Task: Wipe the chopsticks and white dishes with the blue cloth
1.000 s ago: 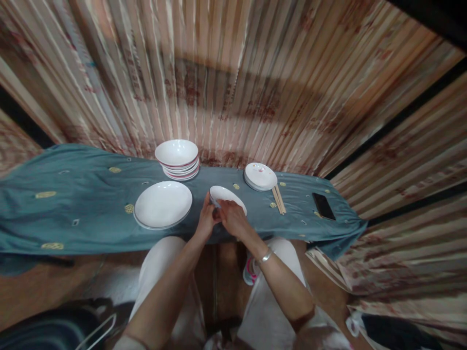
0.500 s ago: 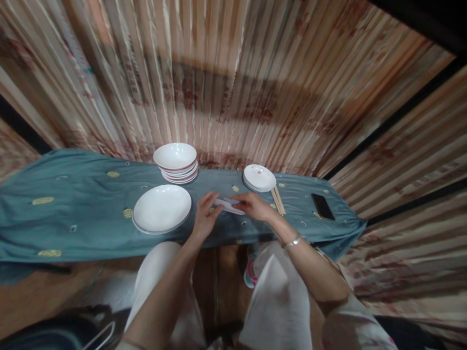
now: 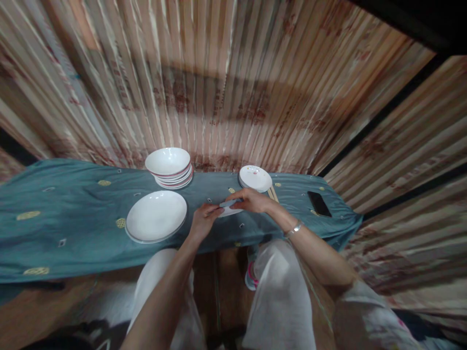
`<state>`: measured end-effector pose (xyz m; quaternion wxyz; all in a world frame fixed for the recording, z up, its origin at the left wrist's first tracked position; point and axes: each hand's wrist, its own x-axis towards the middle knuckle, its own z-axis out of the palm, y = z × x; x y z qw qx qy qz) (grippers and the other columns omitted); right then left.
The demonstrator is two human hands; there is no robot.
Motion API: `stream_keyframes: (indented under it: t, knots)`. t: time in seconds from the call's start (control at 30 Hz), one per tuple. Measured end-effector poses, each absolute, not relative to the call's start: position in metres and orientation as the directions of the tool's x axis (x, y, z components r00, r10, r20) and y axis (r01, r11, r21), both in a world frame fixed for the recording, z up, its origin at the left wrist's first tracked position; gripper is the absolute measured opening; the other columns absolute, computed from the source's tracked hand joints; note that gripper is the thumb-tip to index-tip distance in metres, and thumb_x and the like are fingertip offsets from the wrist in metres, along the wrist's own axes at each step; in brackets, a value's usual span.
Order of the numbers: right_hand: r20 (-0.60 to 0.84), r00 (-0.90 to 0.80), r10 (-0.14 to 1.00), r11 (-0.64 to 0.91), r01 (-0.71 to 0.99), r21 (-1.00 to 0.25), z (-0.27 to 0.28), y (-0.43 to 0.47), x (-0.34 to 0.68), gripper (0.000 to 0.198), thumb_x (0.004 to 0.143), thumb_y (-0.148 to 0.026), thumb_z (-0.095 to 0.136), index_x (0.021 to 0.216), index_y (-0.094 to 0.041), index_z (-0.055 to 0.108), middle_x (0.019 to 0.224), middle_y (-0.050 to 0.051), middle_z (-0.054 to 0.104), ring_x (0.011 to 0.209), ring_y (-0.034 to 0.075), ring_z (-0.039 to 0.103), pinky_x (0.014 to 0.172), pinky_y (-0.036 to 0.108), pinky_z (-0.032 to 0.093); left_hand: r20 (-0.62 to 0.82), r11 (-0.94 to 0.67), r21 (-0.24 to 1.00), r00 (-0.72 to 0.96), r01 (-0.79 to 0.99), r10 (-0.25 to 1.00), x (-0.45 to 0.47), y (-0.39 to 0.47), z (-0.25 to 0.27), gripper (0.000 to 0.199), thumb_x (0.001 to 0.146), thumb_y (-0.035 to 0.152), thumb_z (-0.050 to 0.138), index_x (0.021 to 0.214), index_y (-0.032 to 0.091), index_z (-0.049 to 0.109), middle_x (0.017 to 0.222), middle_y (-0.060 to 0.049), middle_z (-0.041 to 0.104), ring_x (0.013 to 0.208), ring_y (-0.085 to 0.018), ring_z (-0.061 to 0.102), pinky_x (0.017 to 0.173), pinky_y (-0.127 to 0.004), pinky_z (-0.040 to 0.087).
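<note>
Above the front part of the table, both hands meet at a small, flat whitish piece [image 3: 230,212], too blurred to name, with a greyish edge or second layer on top. My left hand [image 3: 204,218] pinches its left end between thumb and fingers. On the other end, my right hand [image 3: 253,200] closes from above, fingers bent around it, a silver bracelet on the wrist. To the left of my left hand lies a large white plate [image 3: 156,216], seemingly with another beneath. Just behind my right hand sits a stack of small white plates [image 3: 255,178].
A white bowl [image 3: 168,161] tops a stack of red-rimmed dishes at the back left. Pale chopsticks [image 3: 272,194] lie partly behind my right hand. A black phone [image 3: 319,203] rests at the right on the teal tablecloth [image 3: 83,218]. A pleated curtain [image 3: 219,97] hangs behind.
My left hand has closed onto the left end of the whitish piece; its fingers were spread apart before. The greyish upper edge now shows more. The view has shifted slightly.
</note>
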<state>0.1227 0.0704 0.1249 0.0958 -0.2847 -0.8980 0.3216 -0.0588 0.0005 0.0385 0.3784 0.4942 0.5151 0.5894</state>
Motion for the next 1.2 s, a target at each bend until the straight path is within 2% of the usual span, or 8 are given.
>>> stream_keyframes:
  t: [0.1, 0.2, 0.4, 0.57, 0.73, 0.8, 0.93, 1.2]
  knots:
    - [0.107, -0.771, 0.628, 0.601, 0.393, -0.697, 0.123, 0.073, 0.120, 0.031, 0.083, -0.032, 0.061, 0.110, -0.017, 0.070, 0.100, 0.004, 0.073, 0.089, 0.018, 0.065, 0.080, 0.026, 0.048, 0.133, -0.148, 0.988, -0.260, -0.037, 0.956, -0.058, 0.002, 0.041, 0.009, 0.060, 0.030, 0.075, 0.063, 0.022, 0.075, 0.067, -0.001, 0.068, 0.069, -0.018, 0.057, 0.071, -0.029, 0.042]
    - [0.321, -0.598, 0.734, 0.591, 0.329, -0.737, 0.128, 0.076, 0.120, 0.039, 0.086, -0.043, 0.057, 0.113, -0.017, 0.068, 0.109, 0.006, 0.071, 0.100, 0.021, 0.064, 0.091, 0.033, 0.047, 0.068, -0.126, 0.977, -0.311, -0.170, 0.948, -0.059, 0.002, 0.042, 0.016, 0.059, 0.034, 0.077, 0.066, 0.019, 0.074, 0.067, -0.001, 0.068, 0.067, -0.016, 0.056, 0.066, -0.027, 0.041]
    - [0.601, -0.268, 0.753, 0.657, 0.371, -0.656, 0.138, 0.066, 0.129, 0.038, 0.091, -0.044, 0.049, 0.116, -0.020, 0.065, 0.123, 0.007, 0.064, 0.121, 0.022, 0.053, 0.105, 0.038, 0.038, -0.069, -0.181, 0.867, -0.473, -0.464, 0.879, -0.065, 0.006, 0.040, 0.030, 0.053, 0.040, 0.081, 0.063, 0.016, 0.066, 0.058, 0.002, 0.063, 0.059, -0.012, 0.053, 0.063, -0.025, 0.042]
    - [0.629, -0.390, 0.672, 0.723, 0.528, -0.445, 0.101, 0.026, 0.101, 0.036, 0.095, -0.032, 0.044, 0.125, -0.021, 0.058, 0.136, 0.011, 0.054, 0.129, 0.022, 0.045, 0.108, 0.043, 0.035, -0.111, -0.173, 0.809, -0.434, -0.562, 0.894, -0.066, 0.009, 0.033, 0.033, 0.055, 0.042, 0.078, 0.067, 0.016, 0.062, 0.064, 0.000, 0.065, 0.064, -0.013, 0.058, 0.070, -0.028, 0.046]
    - [0.548, -0.626, 0.555, 0.795, 0.592, -0.130, 0.053, 0.004, 0.060, 0.053, 0.091, -0.033, 0.051, 0.140, -0.016, 0.042, 0.152, 0.012, 0.033, 0.145, 0.028, 0.011, 0.111, 0.049, 0.027, -0.068, -0.153, 0.851, -0.395, -0.502, 0.916, -0.064, 0.009, 0.022, 0.024, 0.060, 0.039, 0.071, 0.072, 0.020, 0.061, 0.069, -0.001, 0.066, 0.065, -0.015, 0.059, 0.064, -0.028, 0.047]
    - [0.530, -0.640, 0.555, 0.782, 0.619, -0.071, 0.045, 0.008, 0.053, 0.058, 0.091, -0.035, 0.051, 0.144, -0.018, 0.036, 0.153, 0.011, 0.031, 0.145, 0.028, 0.009, 0.113, 0.050, 0.023, -0.049, -0.157, 0.863, -0.389, -0.480, 0.920, -0.062, 0.009, 0.020, 0.021, 0.064, 0.039, 0.067, 0.075, 0.021, 0.061, 0.076, -0.002, 0.067, 0.073, -0.017, 0.061, 0.068, -0.030, 0.048]
    - [0.543, -0.605, 0.582, 0.732, 0.681, -0.027, 0.046, 0.028, 0.050, 0.053, 0.093, -0.033, 0.046, 0.144, -0.022, 0.036, 0.152, 0.008, 0.034, 0.144, 0.027, 0.013, 0.114, 0.052, 0.012, -0.008, -0.177, 0.870, -0.371, -0.461, 0.929, -0.059, 0.012, 0.019, 0.023, 0.069, 0.040, 0.062, 0.082, 0.022, 0.062, 0.087, -0.006, 0.069, 0.090, -0.021, 0.063, 0.075, -0.031, 0.050]
    - [0.575, -0.558, 0.599, 0.709, 0.703, -0.057, 0.048, 0.045, 0.054, 0.049, 0.093, -0.037, 0.046, 0.140, -0.023, 0.040, 0.147, 0.010, 0.040, 0.142, 0.028, 0.017, 0.112, 0.054, 0.007, 0.005, -0.203, 0.792, -0.327, -0.576, 0.945, -0.053, 0.016, 0.021, 0.016, 0.070, 0.029, 0.064, 0.083, 0.019, 0.065, 0.087, -0.004, 0.071, 0.091, -0.020, 0.064, 0.081, -0.032, 0.050]
